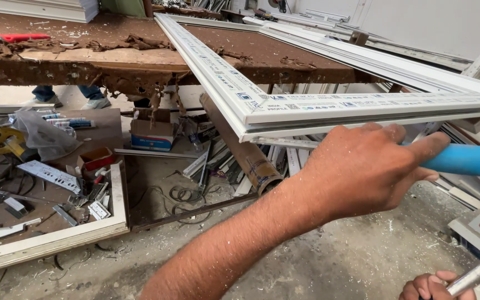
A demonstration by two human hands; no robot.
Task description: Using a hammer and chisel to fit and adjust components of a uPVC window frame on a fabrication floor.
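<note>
My left hand [362, 169] reaches across to the right and is closed around the blue handle [462, 160] of a tool, which turns pink toward the frame's edge. The tool's head is out of view. Just above the hand, the corner of a white plastic window frame [262, 108] sticks out past the edge of a worn brown workbench [84, 61]. At the bottom right my right hand [431, 287] is only partly visible. It grips a silvery metal bar [479, 272] that points up and to the right.
A red-handled tool [18, 38] lies on the bench at far left. Below the bench are a brown tube [240, 147], a cardboard box [152, 133], cables, metal scraps and a white-edged tray [51, 239]. Another person's shoes [93, 101] stand behind. White profiles are stacked at right.
</note>
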